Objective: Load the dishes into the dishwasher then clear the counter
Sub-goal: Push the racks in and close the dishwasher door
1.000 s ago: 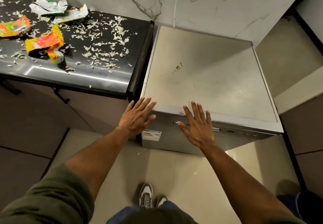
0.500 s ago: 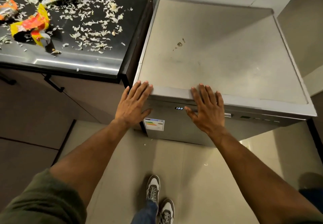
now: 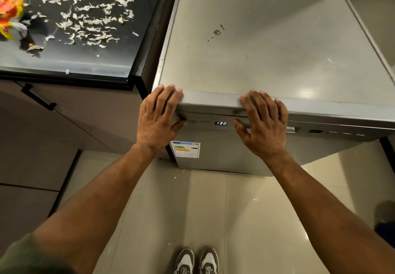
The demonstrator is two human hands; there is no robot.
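I am pressing my left hand (image 3: 159,116) and right hand (image 3: 264,122), fingers spread flat and empty, against the dishwasher (image 3: 267,49) door's top edge; pushing evenly should latch it.

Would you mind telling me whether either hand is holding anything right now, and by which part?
Neither holds a loose object. The left hand and right hand both lie open over the dishwasher's top front edge, fingertips on top.

My left hand (image 3: 158,116) and right hand (image 3: 264,124) lie flat on the front top edge of the dishwasher (image 3: 267,45), left near its left corner, right toward the middle, the display (image 3: 220,123) between them. The surface (image 3: 89,60) adjoins the dishwasher's left side, scraps (image 3: 89,17) and a wrapper (image 3: 9,15) on it. My shoes (image 3: 196,261) stand on the floor (image 3: 245,220) before the dishwasher.
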